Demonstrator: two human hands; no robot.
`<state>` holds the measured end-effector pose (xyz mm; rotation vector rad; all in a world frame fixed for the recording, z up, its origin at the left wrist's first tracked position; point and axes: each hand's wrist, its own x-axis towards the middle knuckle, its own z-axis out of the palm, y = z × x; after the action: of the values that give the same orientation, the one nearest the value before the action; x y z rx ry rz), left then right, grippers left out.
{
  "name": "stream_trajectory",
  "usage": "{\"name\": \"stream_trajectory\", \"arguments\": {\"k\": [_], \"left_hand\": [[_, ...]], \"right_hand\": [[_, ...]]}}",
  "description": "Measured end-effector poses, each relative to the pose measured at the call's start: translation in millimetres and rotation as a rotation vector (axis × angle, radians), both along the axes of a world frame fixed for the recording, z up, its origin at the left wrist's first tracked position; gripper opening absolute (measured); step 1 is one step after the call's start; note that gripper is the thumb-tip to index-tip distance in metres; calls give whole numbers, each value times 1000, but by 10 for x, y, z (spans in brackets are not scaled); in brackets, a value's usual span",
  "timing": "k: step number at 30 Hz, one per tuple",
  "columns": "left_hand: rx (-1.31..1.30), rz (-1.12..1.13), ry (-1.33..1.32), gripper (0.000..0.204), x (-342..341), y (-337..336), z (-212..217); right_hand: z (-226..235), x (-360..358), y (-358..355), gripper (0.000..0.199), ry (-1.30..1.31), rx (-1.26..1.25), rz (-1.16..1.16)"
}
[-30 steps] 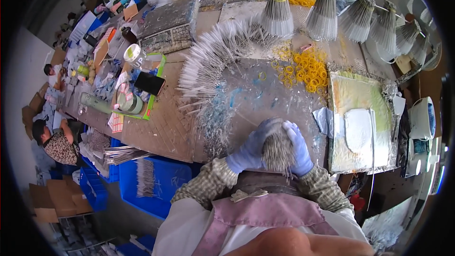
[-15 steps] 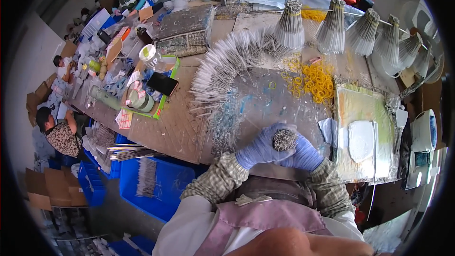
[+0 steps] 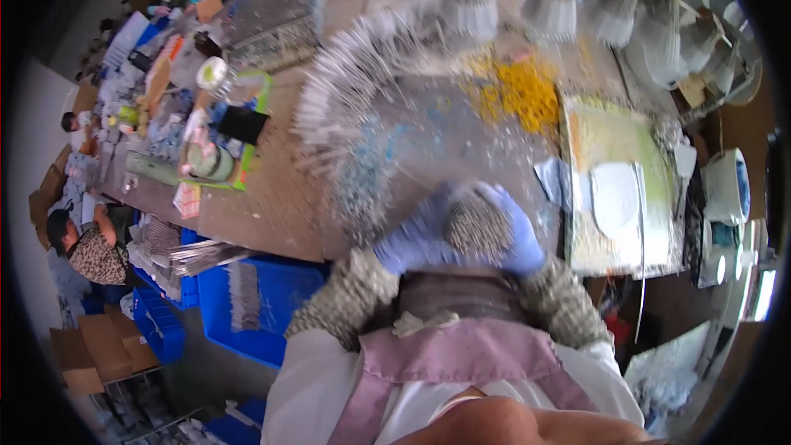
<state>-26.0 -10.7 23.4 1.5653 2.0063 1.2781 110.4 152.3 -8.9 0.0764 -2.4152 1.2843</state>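
Note:
Between my two hands is a bundle of thin grey rods (image 3: 479,227), its packed ends facing up. My left hand (image 3: 416,235), in a blue-purple glove, is wrapped round the bundle's left side. Closed on the other side is my right hand (image 3: 521,235), gloved alike. The rods' lower part is hidden by the hands. Beyond them, a curved row of loose thin pale rods (image 3: 334,91) lies fanned over the worktable (image 3: 272,202). Yellow rubber bands (image 3: 527,95) are heaped at the far right of the work spot.
Several tied rod bundles (image 3: 550,4) hang or stand along a bar at the far right. A blue bin (image 3: 284,297) sits at the table's left front edge. To the right lies a stained board (image 3: 581,239) with a white pad (image 3: 615,198). A phone (image 3: 242,124) lies left. Co-workers (image 3: 97,251) sit further left.
The bundle's upper end looks wider and looser than before, and both hands stay round it. The whole view has shifted and is blurred by motion.

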Motion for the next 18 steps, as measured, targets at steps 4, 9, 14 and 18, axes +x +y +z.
{"name": "stream_trajectory", "arguments": {"k": [4,9,14,18], "left_hand": [[-59,61,-96,97,136,-284,-224],[41,135,195,98,108,-177,-478],[141,94,-60,97,192,-106,-347],[90,95,-102,100,83,-62,-544]], "right_hand": [[91,161,-49,94,-54,185,24],[9,21,88,90,-112,341,66],[105,51,3,98,-32,211,54],[-245,38,-36,98,-121,-97,74]]}}
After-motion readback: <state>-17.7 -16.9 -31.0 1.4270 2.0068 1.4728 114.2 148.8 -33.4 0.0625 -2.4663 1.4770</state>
